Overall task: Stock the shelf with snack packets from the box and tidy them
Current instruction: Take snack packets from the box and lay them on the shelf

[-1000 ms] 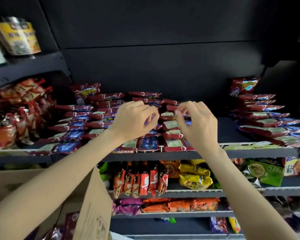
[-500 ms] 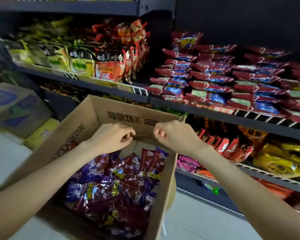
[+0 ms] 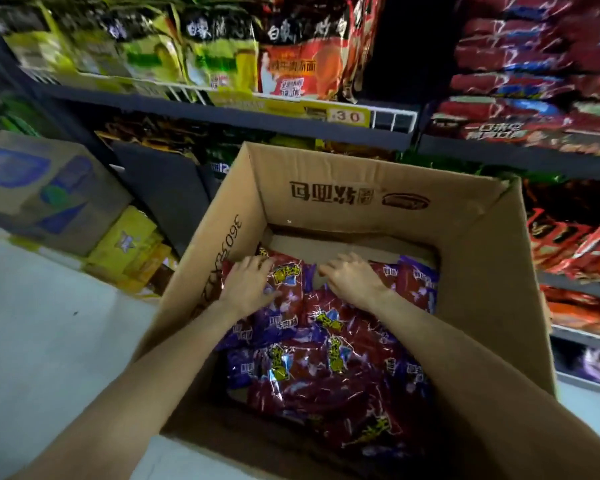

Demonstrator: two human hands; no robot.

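An open cardboard box [image 3: 329,202] stands on the floor below me, holding several red and purple snack packets [image 3: 329,362]. Both my arms reach down into it. My left hand [image 3: 248,284] lies on a red packet [image 3: 288,278] at the far end of the pile, fingers spread over it. My right hand [image 3: 352,277] rests on the packets beside it, fingers stretched forward toward the box's far wall. Neither hand has lifted a packet. The shelf [image 3: 520,154] stocked with matching red packets [image 3: 534,84] is at the upper right.
Shelves of green and orange noodle bags [image 3: 222,46] run across the top left, with a yellow price tag [image 3: 347,116]. More cardboard cartons [image 3: 39,192] and yellow packs [image 3: 129,251] sit on the floor at left. Lower shelves at right hold red and orange packets [image 3: 575,233].
My view dropped from the shelf to the box. Both hands left the stocked packets, moved over the box rim and went down onto the packets inside.
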